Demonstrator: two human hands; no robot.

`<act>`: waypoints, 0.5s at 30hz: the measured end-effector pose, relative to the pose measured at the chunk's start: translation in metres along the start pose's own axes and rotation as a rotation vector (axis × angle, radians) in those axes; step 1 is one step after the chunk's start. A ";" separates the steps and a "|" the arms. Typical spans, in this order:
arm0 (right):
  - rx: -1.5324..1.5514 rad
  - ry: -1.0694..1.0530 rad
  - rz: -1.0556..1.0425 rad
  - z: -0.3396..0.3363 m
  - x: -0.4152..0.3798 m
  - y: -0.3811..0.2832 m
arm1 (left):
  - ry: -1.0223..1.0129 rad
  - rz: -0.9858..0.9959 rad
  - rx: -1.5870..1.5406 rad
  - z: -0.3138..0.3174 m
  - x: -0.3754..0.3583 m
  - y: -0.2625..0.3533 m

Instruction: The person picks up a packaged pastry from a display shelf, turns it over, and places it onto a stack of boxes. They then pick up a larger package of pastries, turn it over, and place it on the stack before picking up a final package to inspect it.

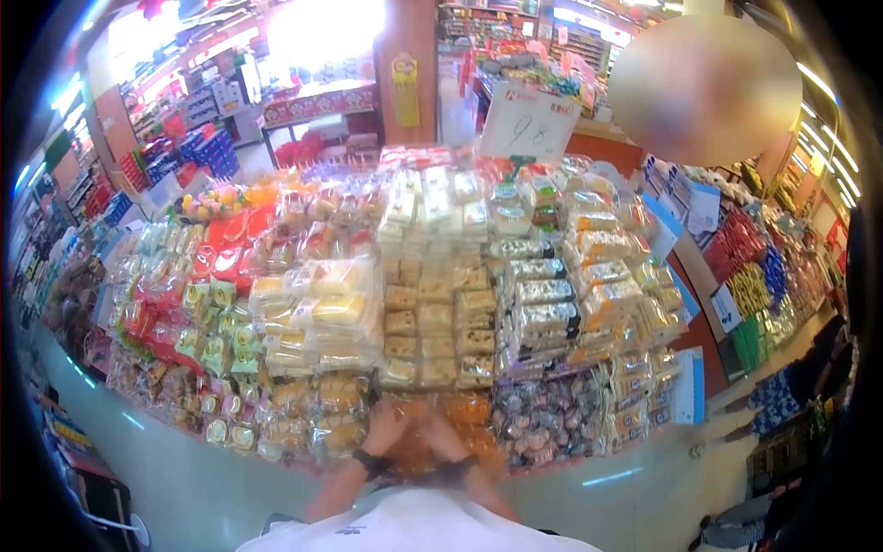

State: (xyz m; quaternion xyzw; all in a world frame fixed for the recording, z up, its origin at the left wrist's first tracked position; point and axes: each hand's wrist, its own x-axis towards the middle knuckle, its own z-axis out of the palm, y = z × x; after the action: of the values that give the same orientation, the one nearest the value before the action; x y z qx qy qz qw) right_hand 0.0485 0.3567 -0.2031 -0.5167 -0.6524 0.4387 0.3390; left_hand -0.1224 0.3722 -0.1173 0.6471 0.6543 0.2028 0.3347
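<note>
At the front edge of a large display of wrapped baked goods, my left hand [388,425] and my right hand [441,434] are close together. Both reach into a section of orange-brown packs [469,410] in clear wrappers. Blur hides the fingers, so whether either hand grips a pack does not show. Dark bands circle both wrists. Just beyond the hands stand stacked rows of tan wrapped cakes [437,317]. Left of my left hand lie golden wrapped buns [338,405], and dark purple round packs [543,419] lie to the right.
Pale-yellow packs [322,304] form a high pile left of centre. Black-and-white packs [543,294] are stacked on the right. A white price sign [528,121] marked 9.8 stands at the back. A person's patterned clothing [775,402] shows at far right, beside other shelves.
</note>
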 end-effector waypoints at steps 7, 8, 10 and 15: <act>0.251 -0.093 0.096 -0.039 -0.020 0.021 | 0.163 0.059 -0.066 -0.019 -0.046 0.067; 0.358 -0.103 0.094 -0.047 -0.024 0.022 | 0.202 0.009 -0.071 -0.022 -0.056 0.085; 0.578 -0.117 0.085 -0.064 -0.037 0.007 | 0.199 0.024 -0.089 -0.025 -0.070 0.101; 0.385 -0.051 0.167 -0.102 -0.064 -0.030 | 0.136 0.083 -0.068 -0.012 -0.091 0.104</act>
State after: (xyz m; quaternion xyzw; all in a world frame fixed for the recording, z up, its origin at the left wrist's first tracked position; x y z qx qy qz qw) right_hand 0.1434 0.3152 -0.1358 -0.4834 -0.5199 0.5946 0.3775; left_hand -0.0629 0.2929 -0.0203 0.6467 0.6409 0.2822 0.3024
